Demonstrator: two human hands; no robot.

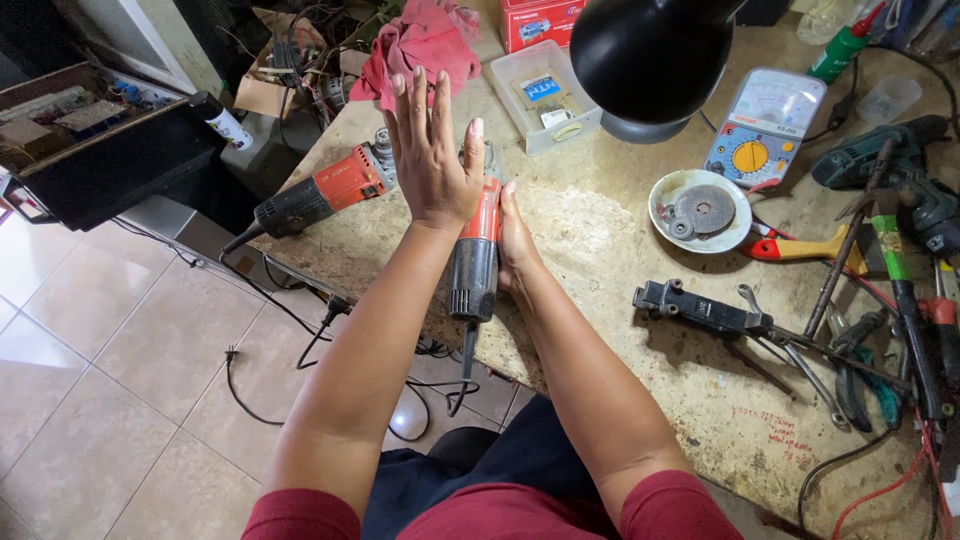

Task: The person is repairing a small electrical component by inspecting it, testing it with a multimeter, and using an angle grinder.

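My right hand (517, 245) wraps round the red grinder (477, 240) on the bench (600, 250); my left hand (432, 160) is flat above it, fingers spread; I think I grip its head next.

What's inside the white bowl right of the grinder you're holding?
The white bowl holds a grey grinding disc and two smaller round metal parts beside it. Whatever lies beneath the disc is covered.

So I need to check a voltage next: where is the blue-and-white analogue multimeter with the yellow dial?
In the head view, the blue-and-white analogue multimeter lies upper right on the workbench, beside the black lamp shade and just above the white dish of grinding discs.
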